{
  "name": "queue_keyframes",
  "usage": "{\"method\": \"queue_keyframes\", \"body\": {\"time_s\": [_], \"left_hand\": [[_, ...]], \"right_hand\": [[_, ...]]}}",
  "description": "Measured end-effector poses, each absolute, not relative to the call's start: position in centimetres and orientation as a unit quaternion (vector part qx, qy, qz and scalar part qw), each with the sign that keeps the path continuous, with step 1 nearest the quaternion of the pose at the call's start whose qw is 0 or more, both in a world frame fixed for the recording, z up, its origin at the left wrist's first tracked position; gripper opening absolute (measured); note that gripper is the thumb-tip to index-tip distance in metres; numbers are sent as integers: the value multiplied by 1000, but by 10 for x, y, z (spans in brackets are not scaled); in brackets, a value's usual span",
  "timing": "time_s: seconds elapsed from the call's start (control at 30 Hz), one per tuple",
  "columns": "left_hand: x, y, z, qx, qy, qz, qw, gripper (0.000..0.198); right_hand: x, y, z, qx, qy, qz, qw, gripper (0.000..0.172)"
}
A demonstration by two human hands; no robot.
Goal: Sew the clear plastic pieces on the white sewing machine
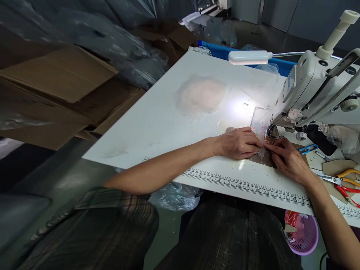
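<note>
A piece of sheer white fabric with small red spots (259,129) lies at the needle area of a white sewing machine (300,90). From the left, my left hand (239,144) holds the fabric down, its fingers together and bent over the edge. My right hand (288,157) pinches the fabric's near edge with index finger and thumb, just in front of the presser foot (272,131). The two hands' fingertips almost meet. Part of the fabric is hidden under my left fingers.
A lit lamp (249,57) hangs over the white table (157,123), which has a printed ruler (225,182) along its front edge. Blue thread snips (308,149), scissors (332,178) and orange- and red-handled tools lie at right. Below stands a purple basket (306,243); cardboard boxes (64,75) stand left.
</note>
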State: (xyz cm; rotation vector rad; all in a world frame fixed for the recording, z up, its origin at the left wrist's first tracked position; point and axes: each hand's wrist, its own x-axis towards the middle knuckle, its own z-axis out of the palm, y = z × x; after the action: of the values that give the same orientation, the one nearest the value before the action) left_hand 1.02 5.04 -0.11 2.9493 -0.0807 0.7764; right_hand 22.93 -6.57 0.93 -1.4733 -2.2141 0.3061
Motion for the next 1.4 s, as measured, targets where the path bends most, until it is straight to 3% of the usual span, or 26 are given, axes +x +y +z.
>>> {"method": "queue_keyframes", "body": {"time_s": [0.23, 0.6, 0.73, 0.87, 1.07, 1.4], "left_hand": [[10, 52, -4, 955, -45, 293, 8, 21], [10, 50, -3, 975, -6, 218, 50, 24], [8, 50, 1, 968, -17, 248, 40, 22], [6, 53, 5, 958, 26, 284, 7, 41], [9, 56, -1, 964, 16, 264, -40, 38], [9, 55, -5, 971, 29, 235, -11, 32]], "right_hand": [[229, -67, 9, -538, -805, 107, 226, 42], [224, -77, 5, -498, -830, 68, 241, 35], [223, -78, 4, -503, -831, 54, 230, 36], [223, -79, 4, -509, -829, 52, 225, 35], [223, -79, 5, -505, -830, 66, 227, 37], [223, -79, 4, -508, -829, 67, 225, 39]]}}
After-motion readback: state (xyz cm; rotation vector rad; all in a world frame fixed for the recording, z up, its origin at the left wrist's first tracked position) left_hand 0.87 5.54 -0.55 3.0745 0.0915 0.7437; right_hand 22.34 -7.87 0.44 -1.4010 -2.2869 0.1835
